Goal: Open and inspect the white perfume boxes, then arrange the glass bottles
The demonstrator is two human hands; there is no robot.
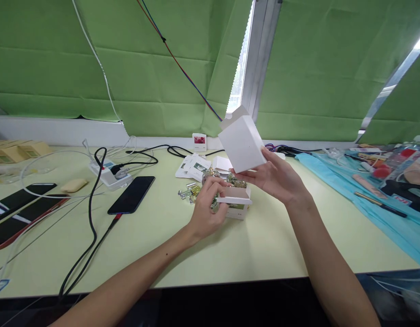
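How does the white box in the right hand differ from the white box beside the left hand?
The raised box is tilted in the right hand; the lower box sits level on the table. The raised box shows a plain face, the lower box a printed one. Both are white.

My right grip holds a white cardboard box tilted above the surface; my left grip is at an open carton near shiny pieces.

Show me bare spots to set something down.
Bare: the tabletop between the left forearm and right forearm, nearer than the open box; also between the right forearm and blue sheet. Crowded: around the phone and black cable, and among papers behind the left hand.
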